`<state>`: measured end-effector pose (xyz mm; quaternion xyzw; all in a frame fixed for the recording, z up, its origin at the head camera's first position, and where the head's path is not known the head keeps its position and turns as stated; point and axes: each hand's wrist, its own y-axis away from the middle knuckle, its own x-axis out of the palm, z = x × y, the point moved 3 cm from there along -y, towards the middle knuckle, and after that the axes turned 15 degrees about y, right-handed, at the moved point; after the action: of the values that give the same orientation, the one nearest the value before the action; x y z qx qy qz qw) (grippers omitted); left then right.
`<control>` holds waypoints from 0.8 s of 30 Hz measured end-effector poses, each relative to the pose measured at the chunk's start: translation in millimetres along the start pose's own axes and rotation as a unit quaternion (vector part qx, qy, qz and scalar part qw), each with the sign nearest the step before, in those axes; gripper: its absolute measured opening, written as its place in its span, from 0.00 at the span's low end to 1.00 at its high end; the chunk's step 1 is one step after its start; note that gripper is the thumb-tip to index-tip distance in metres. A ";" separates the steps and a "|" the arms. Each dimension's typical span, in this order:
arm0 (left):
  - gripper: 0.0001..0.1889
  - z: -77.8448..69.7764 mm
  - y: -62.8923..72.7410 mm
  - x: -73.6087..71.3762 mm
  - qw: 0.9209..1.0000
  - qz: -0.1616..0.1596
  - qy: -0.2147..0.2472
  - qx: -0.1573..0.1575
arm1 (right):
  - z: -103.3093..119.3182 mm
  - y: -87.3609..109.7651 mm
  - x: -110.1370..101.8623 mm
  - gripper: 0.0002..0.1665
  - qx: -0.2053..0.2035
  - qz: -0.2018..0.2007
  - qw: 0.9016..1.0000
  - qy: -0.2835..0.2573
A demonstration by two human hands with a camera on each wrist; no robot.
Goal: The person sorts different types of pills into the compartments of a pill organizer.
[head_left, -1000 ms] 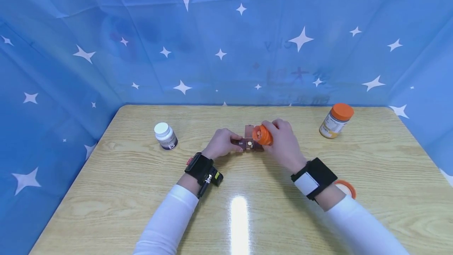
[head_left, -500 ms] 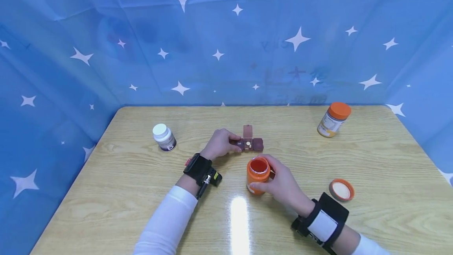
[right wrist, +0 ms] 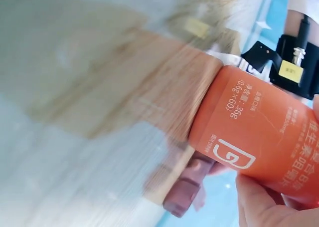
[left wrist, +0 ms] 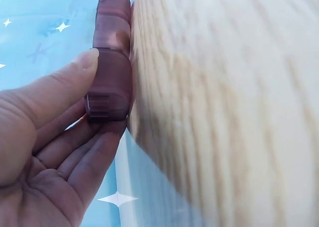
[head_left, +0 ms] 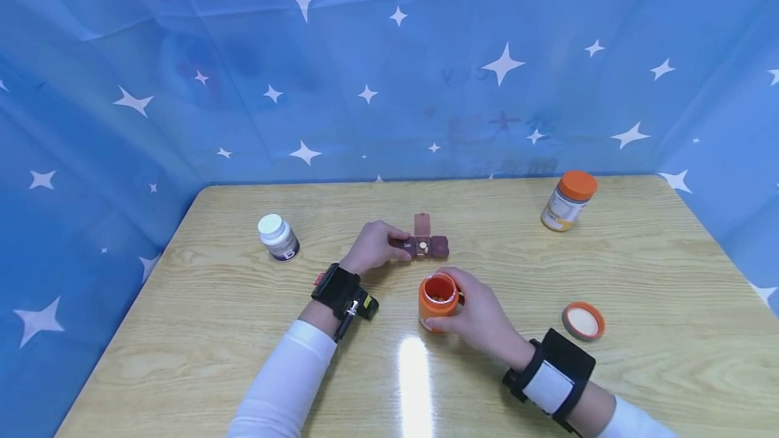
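My left hand (head_left: 372,247) pinches the left end of a small maroon pill organizer (head_left: 439,247) between thumb and fingers. One middle compartment has its lid flipped back, and pale tablets show inside. In the left wrist view the pill organizer (left wrist: 112,70) lies along the tabletop, its end between thumb and fingers. My right hand (head_left: 483,316) grips an uncapped orange pill bottle (head_left: 428,311), upright just in front of the organizer, its mouth facing up. White print covers the orange bottle (right wrist: 254,132) in the right wrist view; the bottle's base is at the tabletop.
An orange lid (head_left: 583,321) lies upturned on the wooden table (head_left: 201,330), right of the bottle. A white-capped bottle (head_left: 278,238) stands at the left, and an orange-capped jar (head_left: 567,203) at the back right. Blue starred cloth (head_left: 341,120) hangs behind the table.
My right hand has brought the orange bottle from tilted over the organizer back toward me and turned it upright. The left hand stays on the pill organizer.
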<state>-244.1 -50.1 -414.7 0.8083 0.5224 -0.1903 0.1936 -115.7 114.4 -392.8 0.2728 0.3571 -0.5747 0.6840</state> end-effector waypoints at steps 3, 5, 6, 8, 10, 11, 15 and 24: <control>0.26 2.1 4.1 -1.9 1.000 -0.002 -0.001 0.010 | -0.3 -0.5 2.7 0.38 0.002 0.004 1.000 0.004; 0.28 3.5 10.2 -5.2 1.000 -0.011 0.005 0.020 | -0.4 -0.5 4.4 0.39 0.004 0.005 1.000 0.004; 0.29 3.8 14.4 -7.7 0.999 -0.018 0.015 0.026 | -0.2 -0.5 4.9 0.39 0.003 0.006 1.000 0.004; 0.30 2.1 24.4 -12.7 0.998 -0.038 0.039 0.038 | 0.0 -0.5 5.1 0.39 0.004 0.006 1.000 0.005; 0.32 -4.8 38.0 -15.9 0.995 -0.047 0.073 0.051 | 0.2 -0.5 4.4 0.39 0.006 0.007 1.000 0.006; 0.33 -9.4 45.4 -15.8 0.993 -0.045 0.090 0.057 | 0.4 -0.5 3.7 0.39 0.004 0.006 1.000 0.008; 0.43 -29.5 75.8 1.3 0.988 -0.006 0.133 0.075 | -0.5 -1.0 1.2 0.37 -0.006 0.003 1.000 -0.006; 0.51 -34.2 92.9 51.2 0.977 0.059 0.184 0.090 | -3.0 -0.8 -0.7 0.33 -0.017 -0.002 1.000 0.016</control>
<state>-135.6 -28.4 -401.1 0.8729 0.4814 -0.0729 0.0314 -117.1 117.0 -394.0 0.2697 0.3783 -0.5652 0.6817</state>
